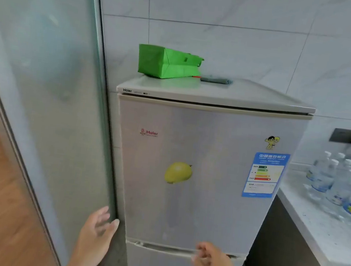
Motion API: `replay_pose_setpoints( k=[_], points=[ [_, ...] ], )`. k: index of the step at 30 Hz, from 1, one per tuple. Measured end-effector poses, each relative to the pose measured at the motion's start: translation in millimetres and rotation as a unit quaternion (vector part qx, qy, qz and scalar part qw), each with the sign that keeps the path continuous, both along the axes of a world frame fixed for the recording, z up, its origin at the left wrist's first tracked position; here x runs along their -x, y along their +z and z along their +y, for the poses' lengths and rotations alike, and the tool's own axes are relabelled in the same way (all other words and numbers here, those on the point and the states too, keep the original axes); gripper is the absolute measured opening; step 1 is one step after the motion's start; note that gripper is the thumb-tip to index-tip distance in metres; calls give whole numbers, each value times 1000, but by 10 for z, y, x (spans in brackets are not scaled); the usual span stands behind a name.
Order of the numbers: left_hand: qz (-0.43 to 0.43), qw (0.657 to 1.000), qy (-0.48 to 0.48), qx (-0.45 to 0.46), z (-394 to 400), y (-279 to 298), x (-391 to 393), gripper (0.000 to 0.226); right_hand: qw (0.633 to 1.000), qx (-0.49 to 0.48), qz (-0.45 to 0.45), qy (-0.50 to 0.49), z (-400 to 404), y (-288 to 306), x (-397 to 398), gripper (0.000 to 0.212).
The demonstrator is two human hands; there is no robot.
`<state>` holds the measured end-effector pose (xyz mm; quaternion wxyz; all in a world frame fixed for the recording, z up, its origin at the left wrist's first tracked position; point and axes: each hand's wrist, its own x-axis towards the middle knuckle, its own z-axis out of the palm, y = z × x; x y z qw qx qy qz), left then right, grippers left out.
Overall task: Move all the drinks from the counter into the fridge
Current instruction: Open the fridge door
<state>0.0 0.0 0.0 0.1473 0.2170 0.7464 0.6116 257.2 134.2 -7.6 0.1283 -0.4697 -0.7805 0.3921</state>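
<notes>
A silver two-door fridge (195,201) stands straight ahead with both doors closed. A lemon magnet and an energy label are stuck on its upper door. Several clear water bottles (340,184) with white caps stand on the white counter (316,236) to the right. My left hand (97,233) is open, fingers spread, at the lower left edge of the upper door. My right hand (209,261) is blurred, fingers loosely curled and holding nothing, just in front of the groove between the two doors.
A green bag (167,62) and a folded grey cloth (216,80) lie on top of the fridge. A frosted glass panel (42,94) stands close on the left, wooden floor beyond it. A dark wall socket (346,136) with a plug sits above the counter.
</notes>
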Motion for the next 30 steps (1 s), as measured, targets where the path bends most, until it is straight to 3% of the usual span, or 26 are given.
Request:
replay_pose_setpoints(
  k=[6, 9, 11, 14, 19, 30],
  points=[
    [29, 997, -72, -30, 765, 352, 667, 62, 979, -192, 62, -3, 220, 783, 793, 59],
    [32, 989, -102, -102, 1057, 428, 786, 35, 973, -230, 23, -10, 351, 953, 910, 64],
    [1, 986, -113, -124, 1180, 455, 887, 33, 973, -228, -8, -21, 424, 1020, 920, 66],
    [-11, 985, -129, -117, 1238, 440, 995, 58, 975, -222, -19, -25, 483, 1042, 860, 67],
    [16, 993, -108, -35, 1277, 506, 1050, 49, 982, -179, -17, -53, 403, 922, 725, 72],
    [21, 993, 28, -115, 161, 312, -216, 40, 989, -133, 43, -40, -181, 700, -62, 68]
  ],
)
